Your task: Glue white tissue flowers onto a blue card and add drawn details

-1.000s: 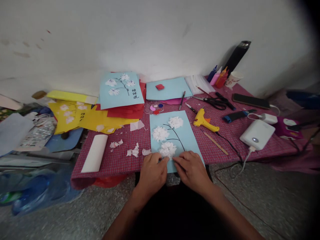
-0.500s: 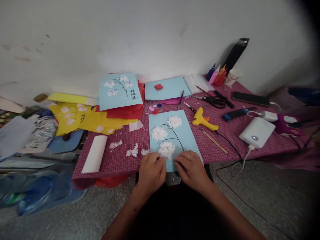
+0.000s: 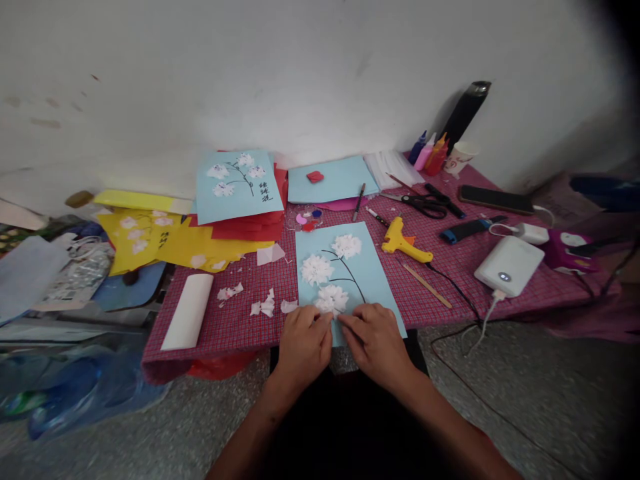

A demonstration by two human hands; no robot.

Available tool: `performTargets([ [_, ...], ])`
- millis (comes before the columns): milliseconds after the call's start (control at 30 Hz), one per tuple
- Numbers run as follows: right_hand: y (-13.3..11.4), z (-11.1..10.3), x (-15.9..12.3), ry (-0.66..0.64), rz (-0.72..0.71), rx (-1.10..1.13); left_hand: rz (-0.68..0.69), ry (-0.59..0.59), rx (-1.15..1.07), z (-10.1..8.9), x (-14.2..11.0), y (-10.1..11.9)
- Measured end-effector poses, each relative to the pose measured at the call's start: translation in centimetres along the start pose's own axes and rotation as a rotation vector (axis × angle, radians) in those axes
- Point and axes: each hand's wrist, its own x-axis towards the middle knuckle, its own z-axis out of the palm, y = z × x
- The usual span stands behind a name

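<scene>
A light blue card (image 3: 377, 280) lies on the red checked cloth (image 3: 240, 320), bearing three white tissue flowers and drawn black stems. My left hand (image 3: 303, 347) and my right hand (image 3: 375, 343) rest on the card's near end. Their fingertips are bent together and pinch at the lower edge of the nearest white flower (image 3: 331, 299). Both sets of fingers are curled; what lies between them is hidden.
White tissue scraps (image 3: 265, 305) and a white paper roll (image 3: 189, 310) lie left. A yellow glue gun (image 3: 404, 241), wooden stick (image 3: 425, 285), scissors (image 3: 425, 203), white power bank (image 3: 509, 265), phone (image 3: 495, 199) and paint bottles (image 3: 430, 152) sit right. Finished cards and coloured paper (image 3: 235, 183) are stacked behind.
My hands have closed in a little toward each other at the nearest flower. The view has shifted slightly; nothing else has moved.
</scene>
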Motion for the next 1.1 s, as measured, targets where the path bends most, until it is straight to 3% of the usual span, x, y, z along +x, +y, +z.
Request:
performTargets([
  [633, -0.4, 0.3, 0.2, 0.009, 0.022, -0.035, 0.008, -0.033, 0.016, -0.1, 0.3, 0.3],
  [1100, 0.6, 0.5, -0.1, 0.08, 0.004, 0.082, 0.011, -0.01, 0.006, 0.0, 0.3, 0.3],
])
